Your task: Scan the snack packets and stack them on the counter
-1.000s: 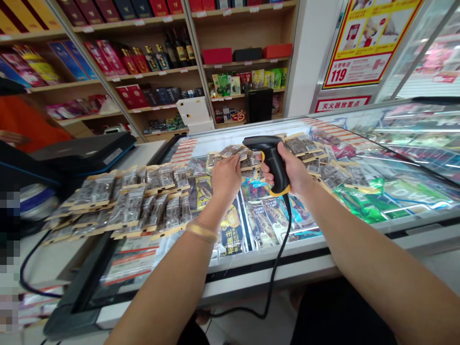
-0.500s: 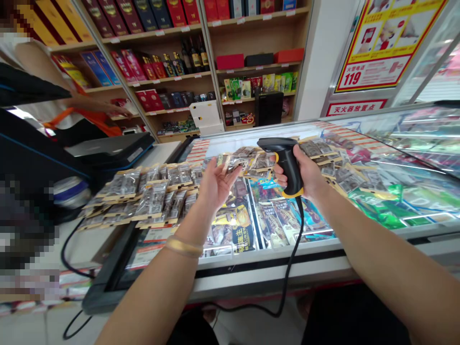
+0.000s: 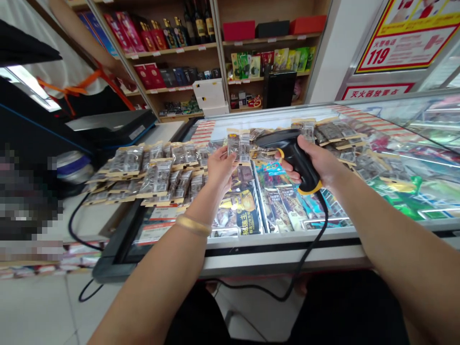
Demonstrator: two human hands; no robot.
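My right hand (image 3: 316, 160) is wrapped round the grip of a black and yellow barcode scanner (image 3: 287, 148), whose head points left. A black cable (image 3: 314, 232) runs down from its handle. Between the fingers and thumb of my left hand (image 3: 221, 168) is a small clear snack packet (image 3: 238, 145) with dark contents and a tan edge, held upright before the scanner's head. Left of it, many similar packets (image 3: 156, 175) lie in overlapping piles on the freezer's glass top. More packets (image 3: 338, 132) are heaped behind and right of the scanner.
Under the glass of the chest freezer (image 3: 280, 251) lie bagged goods. A black device (image 3: 111, 129) stands on the counter at left, near a white and blue roll (image 3: 74, 166). Behind are shelves (image 3: 172, 50) of boxes and bottles. A person with an orange apron tie (image 3: 79, 88) stands at the far left.
My left hand has closed on a packet and turned it upright before the scanner; its fingers were more spread before. The view has tilted down, and the scanner is angled slightly differently.
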